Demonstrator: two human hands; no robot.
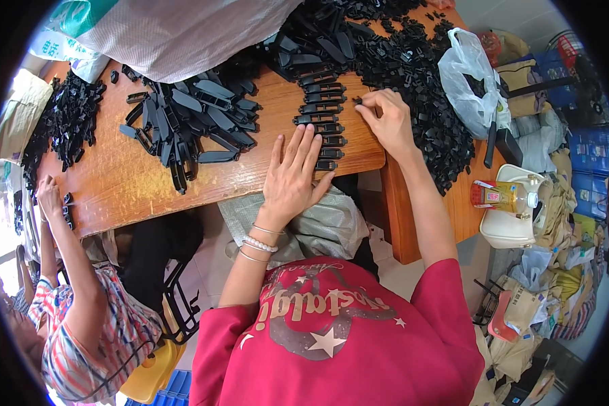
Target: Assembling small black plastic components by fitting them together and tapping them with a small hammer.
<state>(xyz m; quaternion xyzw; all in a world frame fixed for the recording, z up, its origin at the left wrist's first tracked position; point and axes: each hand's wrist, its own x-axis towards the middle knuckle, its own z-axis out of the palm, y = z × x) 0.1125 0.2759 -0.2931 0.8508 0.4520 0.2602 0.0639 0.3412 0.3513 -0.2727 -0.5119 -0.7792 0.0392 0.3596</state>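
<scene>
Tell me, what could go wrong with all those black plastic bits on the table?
The row of black pieces under the left hand runs close to the table edge, so a nudge might knock the nearest ones off. The right hand works right beside the big heap of small black parts, which could slide into the neat row. The white plastic bag sits near that heap and could get snagged.

— Count with me: how many hands on the wooden table (pixel 135 183)?

— Three: left hand (pixel 292 179), right hand (pixel 388 120), plus a co-worker's hand (pixel 49 196).

— Black clips in the neat row (pixel 323 115)?

— Roughly nine; the loose black pieces in the heaps (pixel 413 74) are too many to count.

— Bags?

— One clear plastic bag (pixel 468 81), one big woven sack (pixel 176 34).

— Bracelets (pixel 259 243)?

— About three on one wrist.
</scene>
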